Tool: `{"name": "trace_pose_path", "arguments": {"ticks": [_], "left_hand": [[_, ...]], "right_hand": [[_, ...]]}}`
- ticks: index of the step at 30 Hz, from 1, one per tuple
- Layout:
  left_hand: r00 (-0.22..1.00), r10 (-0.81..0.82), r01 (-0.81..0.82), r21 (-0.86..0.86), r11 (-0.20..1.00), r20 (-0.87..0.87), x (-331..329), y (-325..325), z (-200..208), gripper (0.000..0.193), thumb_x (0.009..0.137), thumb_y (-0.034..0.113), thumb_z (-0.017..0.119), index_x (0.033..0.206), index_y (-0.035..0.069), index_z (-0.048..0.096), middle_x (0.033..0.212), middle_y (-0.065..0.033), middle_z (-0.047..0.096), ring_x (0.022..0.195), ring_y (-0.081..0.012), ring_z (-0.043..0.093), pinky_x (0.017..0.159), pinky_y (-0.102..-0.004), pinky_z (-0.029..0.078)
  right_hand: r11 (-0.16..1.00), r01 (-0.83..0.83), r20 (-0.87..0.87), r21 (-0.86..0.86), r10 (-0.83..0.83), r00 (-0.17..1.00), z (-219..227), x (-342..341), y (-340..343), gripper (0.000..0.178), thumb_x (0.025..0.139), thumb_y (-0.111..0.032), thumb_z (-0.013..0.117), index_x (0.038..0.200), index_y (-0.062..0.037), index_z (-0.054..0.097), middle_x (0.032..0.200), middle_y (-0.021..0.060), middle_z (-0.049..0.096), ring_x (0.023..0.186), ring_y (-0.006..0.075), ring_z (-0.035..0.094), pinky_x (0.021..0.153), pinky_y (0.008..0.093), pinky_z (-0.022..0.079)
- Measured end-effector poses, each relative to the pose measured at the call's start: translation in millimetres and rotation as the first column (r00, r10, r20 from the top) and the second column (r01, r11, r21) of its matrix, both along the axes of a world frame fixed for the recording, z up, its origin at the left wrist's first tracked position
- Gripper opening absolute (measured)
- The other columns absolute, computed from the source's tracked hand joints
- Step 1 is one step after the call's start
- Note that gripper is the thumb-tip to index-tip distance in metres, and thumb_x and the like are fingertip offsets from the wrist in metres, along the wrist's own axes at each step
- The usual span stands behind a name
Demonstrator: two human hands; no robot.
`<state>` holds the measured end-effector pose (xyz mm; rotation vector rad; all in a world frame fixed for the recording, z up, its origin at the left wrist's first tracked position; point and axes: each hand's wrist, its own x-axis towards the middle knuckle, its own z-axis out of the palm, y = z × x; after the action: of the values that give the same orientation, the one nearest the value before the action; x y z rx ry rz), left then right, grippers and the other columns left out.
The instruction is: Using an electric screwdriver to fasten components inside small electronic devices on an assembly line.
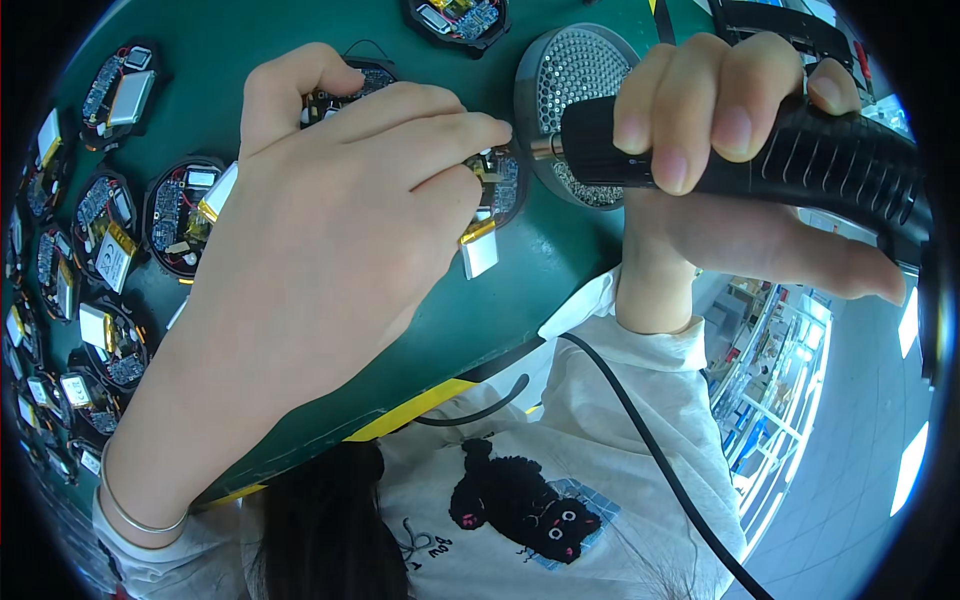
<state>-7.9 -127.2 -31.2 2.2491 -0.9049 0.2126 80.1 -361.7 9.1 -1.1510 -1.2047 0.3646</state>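
Note:
My right hand (700,110) is wrapped round a black power screwdriver (830,165) with a ribbed grip. It lies nearly level in view, its metal tip pointing left at my left fingertips. My left hand (330,210) reaches over a round black housing with a circuit board (508,185), fingers bent down around it. A silver battery pouch (481,256) with yellow tape sticks out below that board. My left index fingertip is beside the screwdriver's tip. Whatever lies under the left palm and between its fingertips is hidden.
A grey oval tray (524,95) full of small silver pieces stands behind the screwdriver's tip. Several similar round assemblies (185,215) crowd the left of the green table (330,410). Another assembly (460,20) lies at the back. A black cable (660,440) runs across my front.

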Motion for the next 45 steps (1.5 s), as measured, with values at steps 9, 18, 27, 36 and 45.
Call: {"name": "trace_pose_path", "arguments": {"ticks": [9, 18, 27, 36, 45], "left_hand": [[1.000, 0.003, -0.003, 0.009, 1.000, -0.001, -1, -2, 0, 0.016, 0.066, 0.003, 0.073, 0.076, 0.007, 0.061, 0.116, -0.0010, 0.067, 0.109, -0.0183, 0.061, 0.094, -0.0427, 0.031], [1.000, 0.007, -0.007, 0.010, 1.000, -0.001, -1, -2, 0, 0.017, 0.065, 0.002, 0.072, 0.074, 0.007, 0.059, 0.116, -0.0010, 0.067, 0.109, -0.0188, 0.061, 0.093, -0.0422, 0.032], [1.000, 0.013, -0.013, -0.006, 1.000, -0.015, -1, -1, -1, 0.017, 0.065, 0.001, 0.072, 0.076, 0.007, 0.060, 0.115, -0.0015, 0.067, 0.109, -0.0193, 0.061, 0.094, -0.0413, 0.032], [0.934, 0.032, -0.152, -0.315, 0.937, -0.355, 4, -11, 20, 0.025, 0.063, -0.004, 0.071, 0.085, 0.004, 0.063, 0.118, -0.0090, 0.064, 0.105, -0.0242, 0.062, 0.088, -0.0342, 0.045], [0.992, 0.086, -0.102, -0.193, 0.976, -0.088, 2, -5, 4, 0.018, 0.062, 0.001, 0.078, 0.076, 0.005, 0.067, 0.114, -0.0074, 0.067, 0.098, -0.0241, 0.061, 0.084, -0.0325, 0.047]], "right_hand": [[1.000, -0.020, -0.018, -0.012, 0.020, 1.000, 2, 1, -1, 0.100, 0.072, -0.087, 0.049, 0.134, -0.0084, 0.044, 0.101, 0.0082, 0.054, 0.073, 0.0196, 0.058, 0.063, 0.0361, 0.048], [0.999, 0.031, 0.013, -0.025, -0.031, 0.999, 5, -4, -2, 0.101, 0.070, -0.087, 0.051, 0.134, -0.0098, 0.044, 0.100, 0.0072, 0.053, 0.070, 0.0199, 0.057, 0.060, 0.0372, 0.047], [0.993, 0.052, 0.059, -0.102, -0.046, 0.997, 10, -14, 10, 0.095, 0.074, -0.083, 0.052, 0.133, -0.0090, 0.045, 0.100, 0.0066, 0.054, 0.071, 0.0182, 0.057, 0.060, 0.0355, 0.047], [0.975, 0.190, -0.269, 0.118, -0.153, 0.951, 6, -18, -10, 0.090, 0.071, -0.086, 0.052, 0.116, -0.0073, 0.052, 0.089, 0.0032, 0.056, 0.072, 0.0144, 0.057, 0.070, 0.0289, 0.048], [0.951, 0.234, -0.381, 0.204, -0.143, 0.914, 12, -23, -8, 0.095, 0.067, -0.092, 0.046, 0.104, -0.0042, 0.053, 0.080, 0.0027, 0.057, 0.061, 0.0123, 0.059, 0.061, 0.0265, 0.051]]}}
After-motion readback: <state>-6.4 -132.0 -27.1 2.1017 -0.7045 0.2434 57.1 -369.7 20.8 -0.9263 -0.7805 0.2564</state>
